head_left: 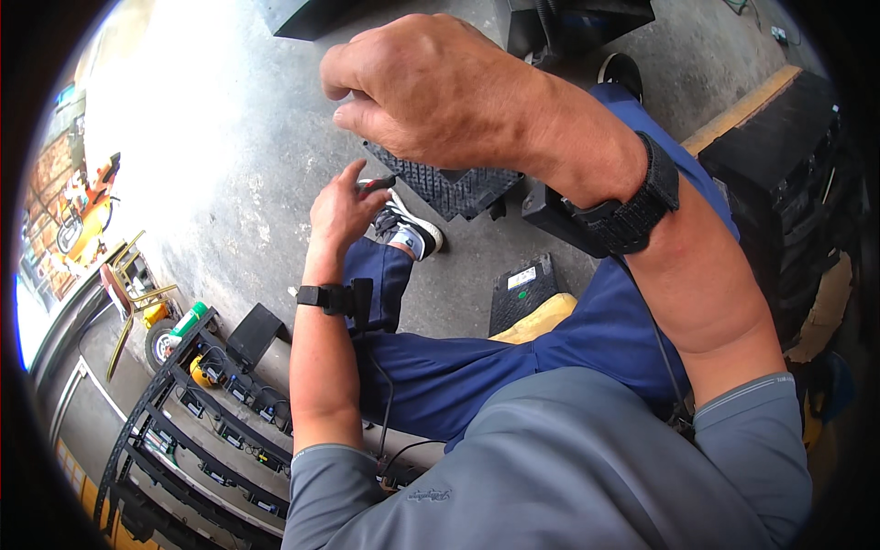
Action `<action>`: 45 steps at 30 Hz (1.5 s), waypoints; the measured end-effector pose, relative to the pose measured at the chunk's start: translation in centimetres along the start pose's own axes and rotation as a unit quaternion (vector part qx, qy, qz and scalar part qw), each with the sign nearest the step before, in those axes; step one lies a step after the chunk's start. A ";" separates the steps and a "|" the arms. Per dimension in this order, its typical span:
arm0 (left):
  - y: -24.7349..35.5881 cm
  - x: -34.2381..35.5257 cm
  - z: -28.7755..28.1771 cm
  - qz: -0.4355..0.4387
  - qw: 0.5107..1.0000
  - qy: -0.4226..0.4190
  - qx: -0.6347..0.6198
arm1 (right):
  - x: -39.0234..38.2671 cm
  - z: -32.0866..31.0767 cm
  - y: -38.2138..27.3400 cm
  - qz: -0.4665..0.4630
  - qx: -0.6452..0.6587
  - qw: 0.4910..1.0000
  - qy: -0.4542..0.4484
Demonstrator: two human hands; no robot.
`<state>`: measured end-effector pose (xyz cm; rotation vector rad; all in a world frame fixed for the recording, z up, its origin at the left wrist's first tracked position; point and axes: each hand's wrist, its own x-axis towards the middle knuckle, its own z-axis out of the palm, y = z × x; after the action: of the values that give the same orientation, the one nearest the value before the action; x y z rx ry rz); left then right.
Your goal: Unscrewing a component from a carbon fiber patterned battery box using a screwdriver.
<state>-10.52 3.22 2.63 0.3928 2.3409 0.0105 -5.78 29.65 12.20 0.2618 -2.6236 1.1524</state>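
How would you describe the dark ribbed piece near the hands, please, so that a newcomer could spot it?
On the grey floor, find the white-soled shoe beside the left hand. Just up and right of it, partly hidden behind the right hand, is the dark ribbed piece. Its close rows of ridges set it apart from the black panel that carries a white label.

Tool (378,184) red-black; panel (463,192) black; trousers (440,376) navy; shirt (587,458) grey.
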 end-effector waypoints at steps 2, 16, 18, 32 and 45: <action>-1.0 0.0 0.7 0.140 0.984 0.107 -0.007 | 0.1 -0.1 -0.2 -0.006 -0.005 1.000 0.004; -0.5 0.7 -0.1 0.063 0.998 0.010 -0.019 | 0.0 0.0 -0.1 -0.009 -0.013 1.000 0.001; 0.0 0.8 -0.5 0.010 0.999 -0.015 -0.038 | -0.2 0.0 0.2 -0.004 0.009 1.000 0.029; 0.0 -0.2 -0.4 0.085 0.995 0.043 -0.010 | 0.1 0.3 0.0 0.016 -0.025 1.000 0.004; -1.2 0.2 0.3 0.159 0.983 0.093 -0.003 | 0.0 -0.1 -0.2 -0.003 0.003 1.000 0.011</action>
<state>-10.83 2.07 2.09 0.7896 2.4349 0.2158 -5.70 29.57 12.35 0.2567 -2.5986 1.1542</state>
